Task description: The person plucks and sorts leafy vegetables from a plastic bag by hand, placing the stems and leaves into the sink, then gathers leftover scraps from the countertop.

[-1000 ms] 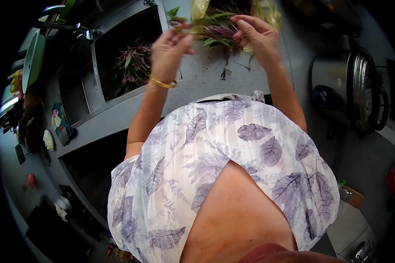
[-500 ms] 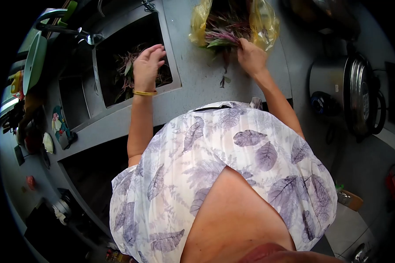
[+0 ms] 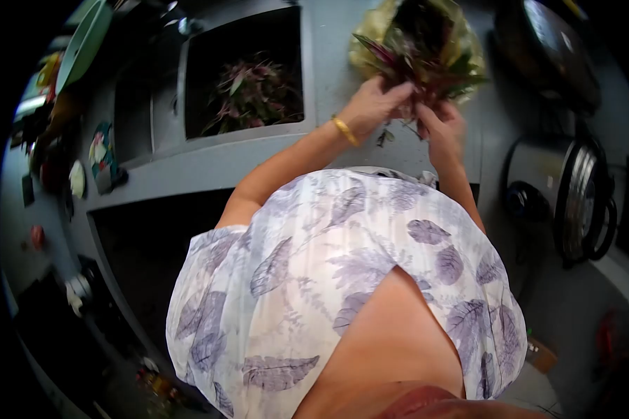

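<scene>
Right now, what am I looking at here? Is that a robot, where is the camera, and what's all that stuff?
There is no robot here: a person is working with bare hands. The camera is worn on their head and looks down, so the patterned top fills the lower part of the picture.

The left hand, with a gold-colored bracelet at its wrist, holds a bunch of purple and green leafy stems. The right hand's fingers are at the bunch's lower end; blur hides their exact grip.

On the gray counter lies an open yellow plastic bag, just beyond the hands. More leafy sprigs lie in the sink to the left.
</scene>
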`<state>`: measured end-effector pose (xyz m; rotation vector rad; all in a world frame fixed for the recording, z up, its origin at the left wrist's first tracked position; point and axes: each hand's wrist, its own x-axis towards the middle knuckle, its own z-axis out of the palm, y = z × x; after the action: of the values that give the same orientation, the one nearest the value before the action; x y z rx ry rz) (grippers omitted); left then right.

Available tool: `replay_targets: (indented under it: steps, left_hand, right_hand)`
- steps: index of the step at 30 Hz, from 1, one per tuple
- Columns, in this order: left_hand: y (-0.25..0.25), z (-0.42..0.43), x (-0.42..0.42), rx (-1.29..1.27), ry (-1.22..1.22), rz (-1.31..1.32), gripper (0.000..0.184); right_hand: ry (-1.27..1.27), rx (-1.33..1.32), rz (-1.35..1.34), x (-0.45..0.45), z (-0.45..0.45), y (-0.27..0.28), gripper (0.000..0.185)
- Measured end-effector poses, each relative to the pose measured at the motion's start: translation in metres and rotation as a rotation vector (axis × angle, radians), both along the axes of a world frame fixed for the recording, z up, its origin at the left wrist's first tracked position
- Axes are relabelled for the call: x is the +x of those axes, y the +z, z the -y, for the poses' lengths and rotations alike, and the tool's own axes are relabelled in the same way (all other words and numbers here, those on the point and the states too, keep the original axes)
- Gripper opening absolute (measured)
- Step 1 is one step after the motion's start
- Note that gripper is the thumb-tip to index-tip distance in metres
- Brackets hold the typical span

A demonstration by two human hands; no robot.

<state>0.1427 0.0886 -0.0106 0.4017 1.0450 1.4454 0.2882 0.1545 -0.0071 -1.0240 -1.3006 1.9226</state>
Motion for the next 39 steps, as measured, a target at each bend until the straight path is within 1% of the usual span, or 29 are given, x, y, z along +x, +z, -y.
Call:
replay_targets:
  steps: [1,3,5,6,7,9,10,11,12,13,14,15,16,17,18,19,21,22,23,24,25,26,27,28,30,33,35,36,39]
  left_hand:
    - [-0.005,0.002,-0.001,0.08,0.016,0.016,0.03]
    - [0.002,0.011,-0.002,0.049,0.078,-0.138,0.023]
    - [0.012,0.022,-0.002,0.158,0.11,-0.325,0.021]
    - [0.017,0.03,-0.003,0.156,0.147,-0.42,0.021]
    - [0.022,0.035,-0.004,0.157,0.175,-0.512,0.021]
    - [0.028,0.043,-0.012,0.223,0.274,-0.754,0.018]
    - [0.031,0.047,-0.018,0.233,0.353,-0.561,0.015]
    - [0.033,0.051,-0.025,0.243,0.425,-0.366,0.013]
    - [0.029,0.058,-0.039,0.159,0.54,-0.491,0.012]
    - [0.021,0.065,-0.059,0.071,0.647,-0.611,0.011]
    - [0.013,0.072,-0.081,-0.037,0.749,-0.607,0.011]
    - [0.035,0.082,-0.095,-0.079,0.827,-0.522,0.015]
    - [0.014,0.095,-0.128,-0.155,0.841,-0.497,0.016]
    - [0.016,0.1,-0.148,-0.237,0.945,-0.538,0.038]
    - [-0.001,0.113,-0.177,-0.39,0.888,-0.69,0.05]
    - [-0.01,0.124,-0.191,-0.56,0.653,-1.012,0.062]
    - [-0.046,0.142,-0.212,-0.802,0.557,-1.761,0.065]
    - [-0.031,0.133,-0.195,-0.673,0.49,-1.753,0.06]
    - [-0.018,0.124,-0.173,-0.554,0.424,-1.741,0.056]
    - [-0.013,0.106,-0.151,-0.439,0.349,-1.374,0.04]
    - [0.0,0.087,-0.117,-0.277,0.266,-1.236,0.031]
    - [-0.007,0.071,-0.096,-0.108,0.128,-1.172,0.025]
    - [0.005,0.056,-0.067,-0.089,-0.04,-1.127,0.025]
    - [-0.001,0.041,-0.043,-0.041,-0.149,-1.173,0.031]
    - [-0.009,0.013,-0.016,-0.114,-0.439,-1.468,0.04]
    - [-0.023,-0.015,0.006,-0.313,-0.544,-1.746,0.046]
    - [-0.048,-0.017,0.011,-0.262,-0.385,-1.766,0.04]
    - [-0.059,-0.021,0.008,-0.24,-0.302,-1.771,0.037]
    - [-0.061,-0.015,0.004,-0.164,-0.256,-1.497,0.03]
  right_hand:
    - [0.025,0.036,0.032,-0.002,0.008,0.001,0.015]
    - [-0.021,0.079,0.076,-0.002,0.016,-0.006,0.018]
    - [0.102,0.232,-0.026,0.003,0.018,-0.018,0.018]
    - [0.176,0.272,0.03,0.002,0.019,-0.017,0.017]
    - [0.175,0.263,-0.113,-0.004,0.022,-0.015,0.017]
    - [0.353,0.681,0.157,-0.013,0.01,-0.015,0.024]
    - [0.357,0.063,-0.139,-0.025,0.008,-0.022,0.022]
    - [0.399,0.016,-0.157,-0.033,0.006,-0.024,0.025]
    - [0.465,0.083,-0.138,-0.044,0.009,-0.017,0.027]
    - [0.524,0.291,-0.079,-0.054,0.01,-0.006,0.03]
    - [0.544,0.46,-0.041,-0.064,0.014,0.009,0.033]
    - [0.51,0.677,0.013,-0.071,0.015,0.025,0.031]
    - [0.499,0.693,0.094,-0.068,0.011,0.021,0.027]
    - [0.485,0.705,0.181,-0.06,0.003,0.014,0.024]
    - [0.465,0.713,0.28,-0.05,-0.004,0.006,0.018]
    - [0.409,0.765,0.355,-0.02,-0.017,-0.005,0.017]
    - [0.32,0.846,0.499,0.007,-0.032,-0.032,0.017]
    - [0.269,0.885,0.633,0.019,-0.039,-0.039,0.018]
    - [0.225,0.899,0.661,0.029,-0.046,-0.046,0.018]
    - [0.189,0.913,0.682,0.038,-0.051,-0.051,0.018]
    - [0.157,0.928,0.699,0.043,-0.053,-0.055,0.019]
    - [0.132,0.933,0.724,0.045,-0.055,-0.056,0.018]
    - [0.106,0.974,0.745,0.043,-0.055,-0.051,0.016]
    - [0.078,1.016,0.765,0.038,-0.055,-0.044,0.015]
    - [0.005,1.118,0.786,0.028,-0.052,-0.04,0.014]
    - [-0.073,1.367,0.744,0.01,-0.062,-0.042,0.014]
    - [-0.019,1.602,0.652,0.005,-0.07,-0.045,0.017]
    - [0.099,1.634,0.699,-0.001,-0.075,-0.046,0.022]
    - [0.172,1.659,0.962,0.006,-0.087,-0.046,0.022]
